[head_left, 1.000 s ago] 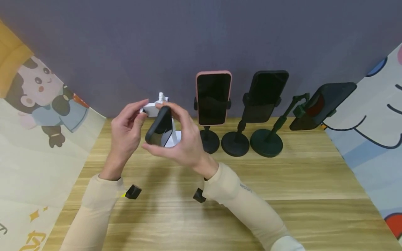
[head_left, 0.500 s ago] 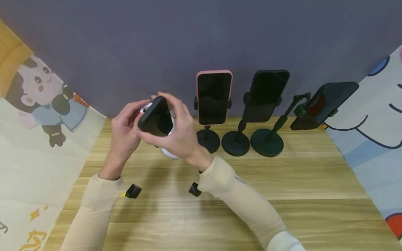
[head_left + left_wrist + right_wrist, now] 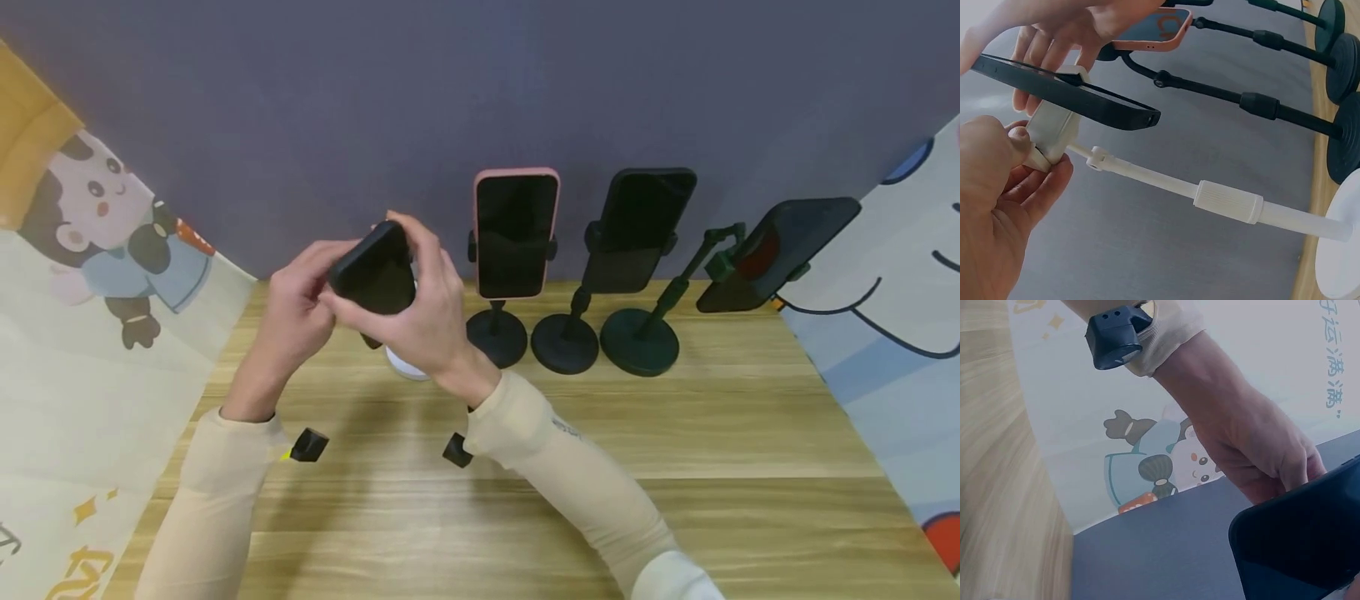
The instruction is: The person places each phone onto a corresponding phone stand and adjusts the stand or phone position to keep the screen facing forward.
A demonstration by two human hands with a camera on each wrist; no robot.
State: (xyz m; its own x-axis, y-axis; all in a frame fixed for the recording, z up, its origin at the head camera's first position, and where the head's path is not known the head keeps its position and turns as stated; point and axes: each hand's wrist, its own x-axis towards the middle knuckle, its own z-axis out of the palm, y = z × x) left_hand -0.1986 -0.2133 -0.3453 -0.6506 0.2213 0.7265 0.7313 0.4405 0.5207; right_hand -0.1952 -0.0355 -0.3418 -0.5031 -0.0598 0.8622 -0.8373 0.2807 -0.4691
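Tilted in front of the white phone stand is a black phone (image 3: 378, 275), its dark screen facing up in the head view. My right hand (image 3: 431, 317) grips it along the edges. In the left wrist view, my left hand (image 3: 997, 194) pinches the lower end of the stand's white clamp (image 3: 1054, 131) with curled fingers and thumb. The phone lies close against the clamp; whether it sits in it I cannot tell. From the clamp a white pole (image 3: 1229, 201) runs to a round base (image 3: 1341, 250). In the head view the phone and hands hide the clamp.
Right of the hands stand a pink-framed phone (image 3: 516, 233) and a black phone (image 3: 637, 229) on black stands. Farther right, another dark phone (image 3: 780, 254) leans on a dark green stand (image 3: 640, 342). A grey wall (image 3: 480, 100) rises behind the wooden table (image 3: 600, 508).
My right hand has brought the phone up and leftward over the white clamp, turning its screen more upward. The clamp has gone out of sight behind it. My left hand has kept its place.
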